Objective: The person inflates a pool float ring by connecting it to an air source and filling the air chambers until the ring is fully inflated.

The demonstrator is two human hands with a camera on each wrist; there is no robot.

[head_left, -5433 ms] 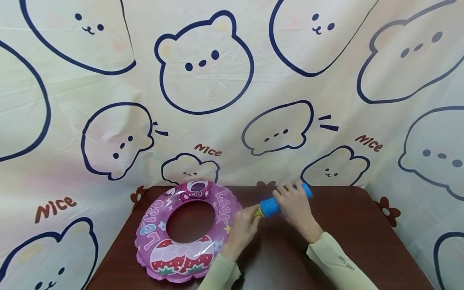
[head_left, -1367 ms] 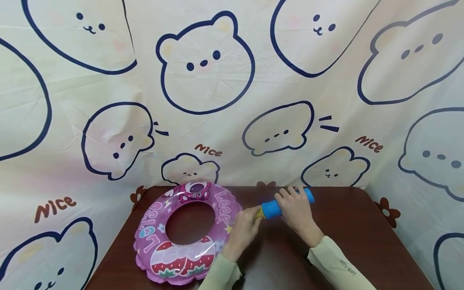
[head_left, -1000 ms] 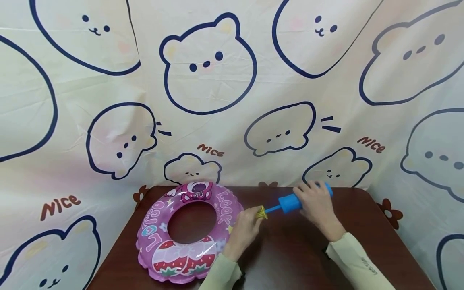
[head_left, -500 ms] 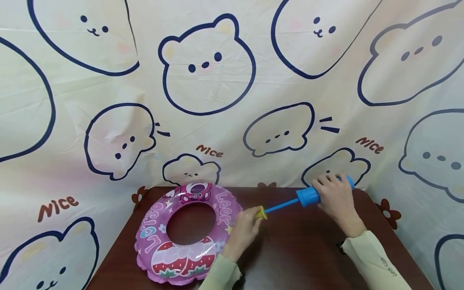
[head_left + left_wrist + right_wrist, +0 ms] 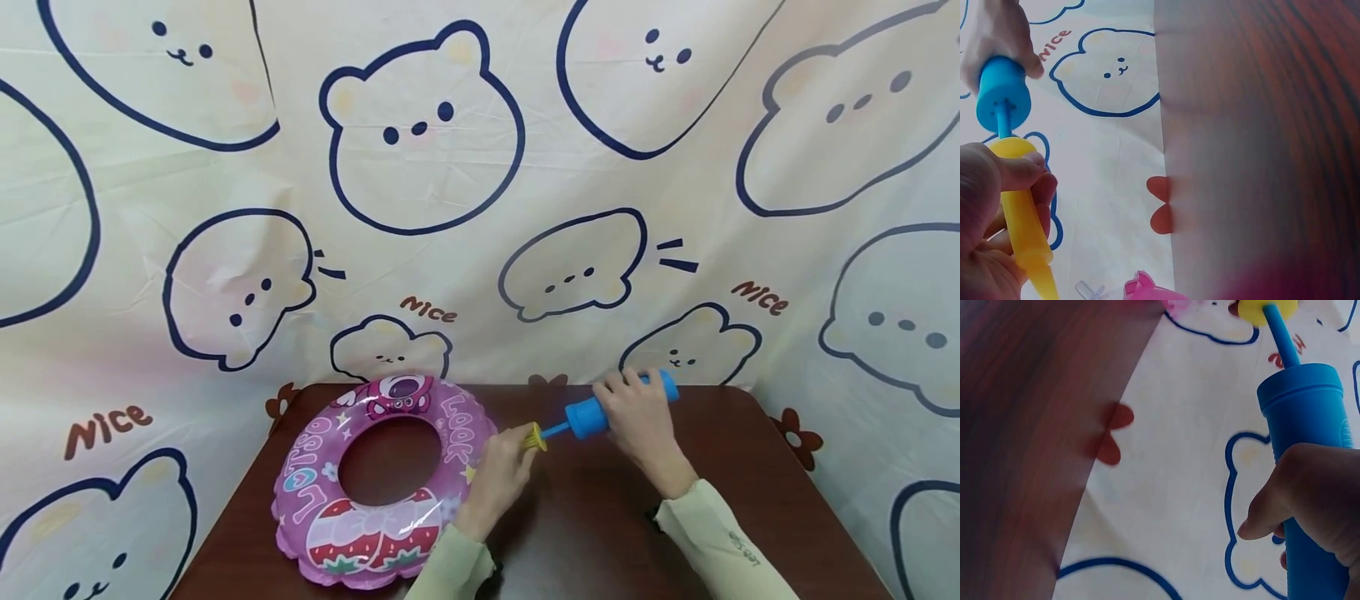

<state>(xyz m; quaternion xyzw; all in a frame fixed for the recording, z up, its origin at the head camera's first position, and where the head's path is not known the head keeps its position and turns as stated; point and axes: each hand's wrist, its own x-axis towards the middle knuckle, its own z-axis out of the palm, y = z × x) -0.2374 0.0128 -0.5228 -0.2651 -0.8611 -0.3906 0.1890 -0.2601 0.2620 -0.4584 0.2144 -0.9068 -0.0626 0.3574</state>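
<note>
A hand air pump spans my two hands in the head view. My right hand [image 5: 641,417] grips its blue barrel [image 5: 587,418], fingers wrapped round it. My left hand [image 5: 501,475] holds the yellow nozzle end [image 5: 1025,231] between thumb and fingers; it tapers to a tip at the lower edge of the left wrist view. A short stretch of blue rod [image 5: 1282,336] shows between barrel and yellow flange. Beside the left hand is an inflated purple swim ring [image 5: 375,525] with strawberry and bear prints. Whether the tip touches the ring is hidden behind the left hand.
A clear plastic valve piece [image 5: 1090,290] shows low in the left wrist view, near the ring's pink edge. The dark brown table [image 5: 600,533] ends at a cloth backdrop [image 5: 480,275] printed with bears. Its back edge lies just behind the pump.
The right hand drew the barrel out to the right, exposing a long rod, then pushed it partly back left. The left hand and swim ring have stayed nearly in place.
</note>
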